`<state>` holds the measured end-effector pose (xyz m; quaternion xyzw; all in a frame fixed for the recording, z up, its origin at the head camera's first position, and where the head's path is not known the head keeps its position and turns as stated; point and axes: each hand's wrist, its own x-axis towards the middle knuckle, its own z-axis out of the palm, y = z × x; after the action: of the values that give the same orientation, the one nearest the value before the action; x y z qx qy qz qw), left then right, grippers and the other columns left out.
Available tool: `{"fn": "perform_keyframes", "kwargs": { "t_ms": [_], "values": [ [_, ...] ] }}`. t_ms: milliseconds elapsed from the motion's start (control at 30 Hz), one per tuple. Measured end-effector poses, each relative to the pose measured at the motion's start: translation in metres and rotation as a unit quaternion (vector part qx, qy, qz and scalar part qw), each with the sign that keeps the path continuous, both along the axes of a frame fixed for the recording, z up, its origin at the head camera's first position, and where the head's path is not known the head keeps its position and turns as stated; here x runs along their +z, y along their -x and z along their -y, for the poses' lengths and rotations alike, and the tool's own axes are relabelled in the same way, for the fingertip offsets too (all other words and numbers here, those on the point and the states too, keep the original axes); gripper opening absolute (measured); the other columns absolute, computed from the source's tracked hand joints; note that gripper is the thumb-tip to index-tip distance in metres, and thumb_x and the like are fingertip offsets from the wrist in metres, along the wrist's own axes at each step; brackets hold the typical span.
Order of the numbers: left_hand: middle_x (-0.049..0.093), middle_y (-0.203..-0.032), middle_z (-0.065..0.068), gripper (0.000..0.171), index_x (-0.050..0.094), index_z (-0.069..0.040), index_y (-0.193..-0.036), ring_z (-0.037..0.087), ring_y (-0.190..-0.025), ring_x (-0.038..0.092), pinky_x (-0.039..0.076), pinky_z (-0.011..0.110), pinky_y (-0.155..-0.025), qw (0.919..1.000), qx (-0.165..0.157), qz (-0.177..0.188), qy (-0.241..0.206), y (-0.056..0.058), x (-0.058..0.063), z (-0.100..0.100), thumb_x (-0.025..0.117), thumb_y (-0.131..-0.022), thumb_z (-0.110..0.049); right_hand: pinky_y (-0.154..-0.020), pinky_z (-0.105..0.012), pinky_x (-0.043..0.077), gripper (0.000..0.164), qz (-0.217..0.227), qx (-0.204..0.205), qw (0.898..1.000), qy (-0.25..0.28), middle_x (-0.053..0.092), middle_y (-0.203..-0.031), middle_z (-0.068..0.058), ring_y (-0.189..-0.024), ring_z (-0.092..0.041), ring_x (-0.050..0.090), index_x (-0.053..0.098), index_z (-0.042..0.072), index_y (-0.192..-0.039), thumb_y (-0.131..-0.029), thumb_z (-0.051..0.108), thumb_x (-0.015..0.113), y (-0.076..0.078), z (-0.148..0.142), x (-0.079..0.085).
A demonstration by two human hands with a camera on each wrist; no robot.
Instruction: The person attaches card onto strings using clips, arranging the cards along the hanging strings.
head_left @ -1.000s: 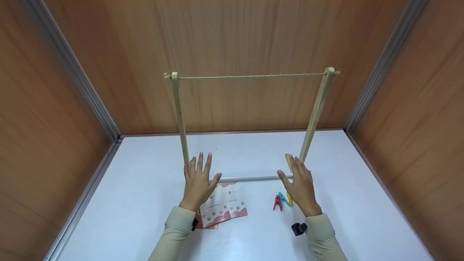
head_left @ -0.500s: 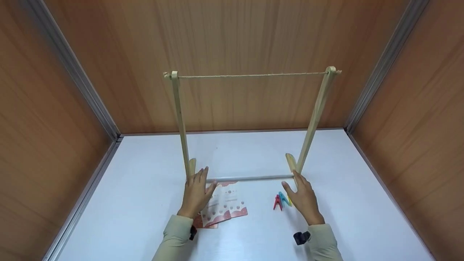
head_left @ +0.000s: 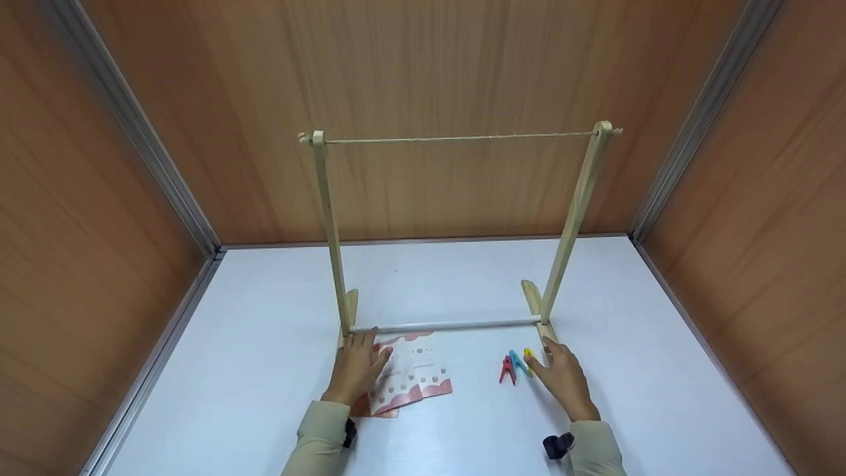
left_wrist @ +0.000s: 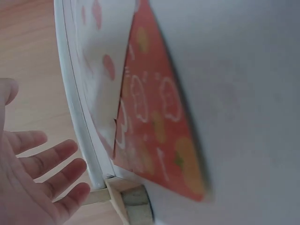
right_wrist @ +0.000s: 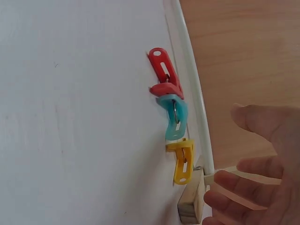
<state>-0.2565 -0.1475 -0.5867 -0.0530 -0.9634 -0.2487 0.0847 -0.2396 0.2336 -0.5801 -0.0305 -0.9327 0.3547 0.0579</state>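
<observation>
wood-look walls [head_left: 456, 59] on three sides, grey metal strips [head_left: 143, 139] in the corners, white table [head_left: 462, 446]. wood stand [head_left: 576, 218] stands upright on it, cord [head_left: 456, 139] strung across the top, pale rod [head_left: 456, 325] low between the posts.

left hand [head_left: 355, 370] is at the near end of the left foot [head_left: 352, 304], beside the white sheet [head_left: 416, 377]; fingers loose, slightly bent, a bit apart. sheet lies on the near side of the rod, on top of a red card [head_left: 386, 414]. right hand [head_left: 565, 380] is at the near end of the right foot [head_left: 531, 295], thumb parted from the loosely bent fingers. three pegs just left of it: red [head_left: 507, 370], blue [head_left: 519, 363], yellow [right_wrist: 180, 161]. can't tell if either hand touches the stand.

in the way: hands cover the near foot ends in the head view, left hand hides a corner of the sheet, right thumb clips the yellow peg.

left wrist view adds the red card's white line drawings and orange fruit. right wrist view has the yellow peg whole, thumb apart from it, plus the right foot's end. cord only shows in the head view.
</observation>
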Motion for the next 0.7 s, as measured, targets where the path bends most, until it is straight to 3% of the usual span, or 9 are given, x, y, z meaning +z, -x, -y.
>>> {"fn": "perform_keyframes", "kwargs": {
  "t_ms": [200, 367, 533, 700],
  "values": [
    [0.049, -0.14, 0.019, 0.063, 0.046, -0.003, -0.14, 0.04, -0.132, 0.04, 0.034, 0.058, -0.106, 0.9995, -0.001, 0.029, -0.008, -0.0009, -0.0037, 0.0015, 0.062, -0.091, -0.041, -0.078, -0.044, 0.048, 0.061, 0.038, -0.006, 0.999, -0.015, 0.061, -0.102, -0.018, -0.089, -0.026, 0.056, 0.054, -0.008, -0.128, -0.084, 0.03, 0.073, -0.0024, -0.0057, -0.003],
    [0.054, -0.132, 0.021, 0.067, 0.049, -0.001, -0.137, 0.04, -0.125, 0.047, 0.036, 0.055, -0.105, 0.999, 0.004, 0.045, 0.007, -0.001, -0.0046, 0.0028, 0.068, -0.087, -0.041, -0.064, -0.031, 0.042, 0.059, 0.063, -0.007, 0.998, -0.024, 0.059, -0.09, -0.011, -0.077, -0.019, 0.049, 0.058, -0.009, -0.122, -0.082, 0.03, 0.076, -0.003, -0.007, -0.005],
    [0.058, -0.124, 0.022, 0.068, 0.052, 0.001, -0.133, 0.04, -0.117, 0.052, 0.039, 0.055, -0.101, 0.999, 0.002, 0.041, 0.016, -0.0001, -0.0054, 0.0037, 0.073, -0.082, -0.038, -0.06, -0.029, 0.04, 0.06, 0.068, -0.002, 0.997, -0.04, 0.059, -0.086, -0.01, -0.072, -0.018, 0.049, 0.061, -0.008, -0.118, -0.078, 0.032, 0.079, -0.0035, -0.0057, -0.0063],
    [0.056, -0.127, 0.022, 0.072, 0.051, 0.0, -0.135, 0.04, -0.118, 0.05, 0.039, 0.054, -0.102, 0.9981, 0.009, 0.061, 0.009, 0.0006, -0.0059, 0.0023, 0.078, -0.078, -0.036, -0.058, -0.029, 0.038, 0.049, 0.068, -0.006, 0.997, -0.044, 0.056, -0.082, -0.008, -0.07, -0.018, 0.048, 0.067, -0.005, -0.106, -0.075, 0.031, 0.081, -0.003, -0.0038, -0.0099]
  ]
}}
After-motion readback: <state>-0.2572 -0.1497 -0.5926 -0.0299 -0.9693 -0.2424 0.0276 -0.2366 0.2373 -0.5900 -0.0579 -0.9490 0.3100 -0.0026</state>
